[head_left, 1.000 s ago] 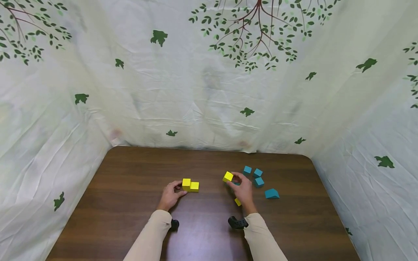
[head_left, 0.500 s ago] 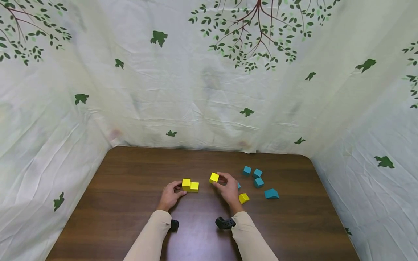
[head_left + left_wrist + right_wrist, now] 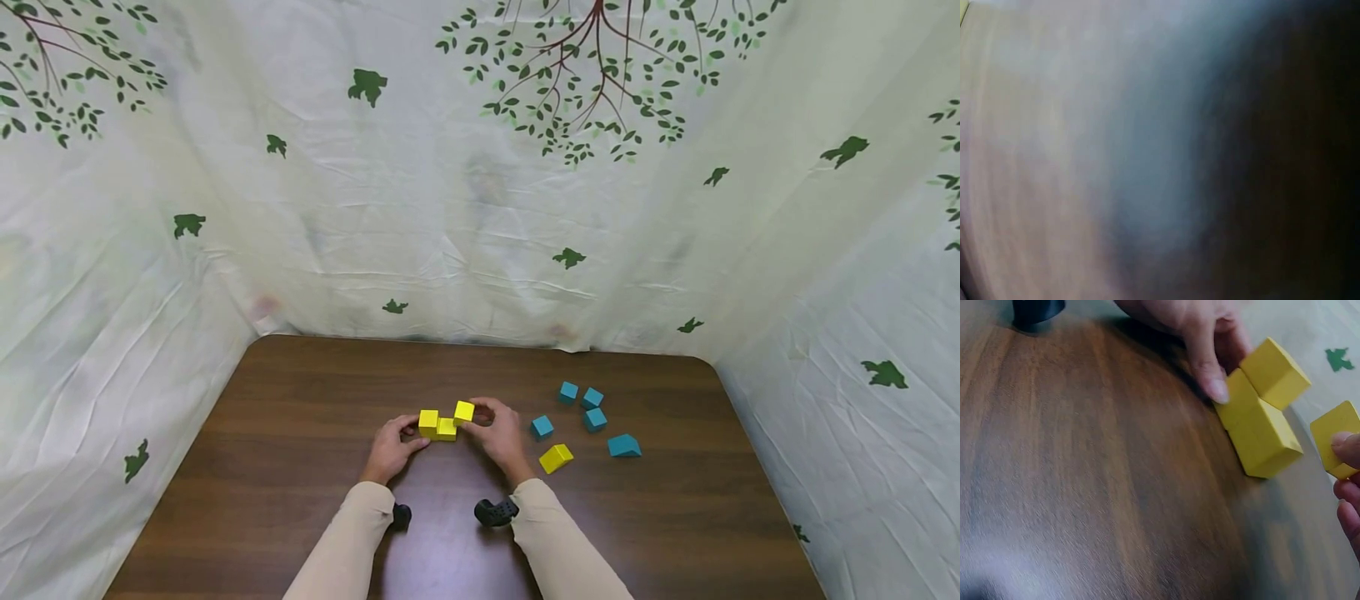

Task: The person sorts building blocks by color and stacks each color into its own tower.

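In the head view my left hand (image 3: 388, 448) grips the left side of a small group of yellow blocks. The right wrist view shows its thumb against a lower yellow block (image 3: 1239, 403). Another yellow block (image 3: 1261, 440) adjoins that one, and a third (image 3: 1275, 374) sits on top. My right hand (image 3: 497, 435) pinches a separate yellow cube (image 3: 464, 412) between thumb and fingers. This cube is raised at the right end of the group and overlaps it in the head view; a gap shows in the right wrist view. The left wrist view is blurred and dark.
Right of my right hand lie a yellow block (image 3: 556, 458), several blue cubes (image 3: 542, 427) and a blue block with a sloped side (image 3: 624, 446). All rest on the brown wooden table (image 3: 337, 375). A white leaf-patterned curtain (image 3: 480, 208) hangs behind it.
My right hand has moved left with the yellow cube, up to the group. The yellow block and blue cube behind it have come into full view. My left hand stays put.
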Tool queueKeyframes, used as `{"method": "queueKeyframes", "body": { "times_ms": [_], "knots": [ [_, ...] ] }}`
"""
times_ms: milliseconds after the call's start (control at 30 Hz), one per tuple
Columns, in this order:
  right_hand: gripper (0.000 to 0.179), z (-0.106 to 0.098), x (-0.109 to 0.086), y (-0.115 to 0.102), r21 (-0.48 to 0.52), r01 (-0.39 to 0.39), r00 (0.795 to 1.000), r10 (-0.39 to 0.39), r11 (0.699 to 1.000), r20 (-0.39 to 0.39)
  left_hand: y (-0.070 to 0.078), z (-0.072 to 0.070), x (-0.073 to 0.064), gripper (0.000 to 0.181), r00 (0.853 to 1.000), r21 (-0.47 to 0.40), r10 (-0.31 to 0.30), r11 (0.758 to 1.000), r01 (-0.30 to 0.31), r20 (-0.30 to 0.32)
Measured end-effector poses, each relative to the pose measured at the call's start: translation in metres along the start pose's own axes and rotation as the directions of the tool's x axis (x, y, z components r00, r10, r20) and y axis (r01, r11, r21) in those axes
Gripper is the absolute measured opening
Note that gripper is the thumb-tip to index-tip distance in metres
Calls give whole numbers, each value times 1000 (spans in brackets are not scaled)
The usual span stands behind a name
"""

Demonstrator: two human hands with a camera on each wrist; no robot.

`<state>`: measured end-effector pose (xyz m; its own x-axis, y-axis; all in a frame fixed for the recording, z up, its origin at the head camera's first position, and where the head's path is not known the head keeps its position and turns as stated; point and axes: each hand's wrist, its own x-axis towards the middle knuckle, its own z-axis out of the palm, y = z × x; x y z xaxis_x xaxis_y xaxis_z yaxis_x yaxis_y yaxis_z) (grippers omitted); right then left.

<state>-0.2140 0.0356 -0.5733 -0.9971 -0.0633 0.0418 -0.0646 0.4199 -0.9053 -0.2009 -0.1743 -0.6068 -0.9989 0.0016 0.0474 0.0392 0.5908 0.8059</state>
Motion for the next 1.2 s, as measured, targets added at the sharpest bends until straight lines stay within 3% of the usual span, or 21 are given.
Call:
{"method": "queueKeyframes", "body": {
  "times_ms": [533,767,1000,1200],
  "knots": [
    [37,16,3,-5,-36,122,990,-119,992,72,-3,2,2,41,1000,-11,27,1000,-27,-10],
    [38,17,3,-7,-42,121,990,-118,992,81,-4,-1,-1,40,990,-61,137,988,-139,-38],
    [40,17,2,-7,-60,94,992,-88,994,92,-2,1,3,41,1000,-18,4,1000,-4,8],
    [43,14,1,-5,-48,106,990,-100,993,102,-3,1,2,40,1000,-14,10,1000,-10,-5]
  ]
}}
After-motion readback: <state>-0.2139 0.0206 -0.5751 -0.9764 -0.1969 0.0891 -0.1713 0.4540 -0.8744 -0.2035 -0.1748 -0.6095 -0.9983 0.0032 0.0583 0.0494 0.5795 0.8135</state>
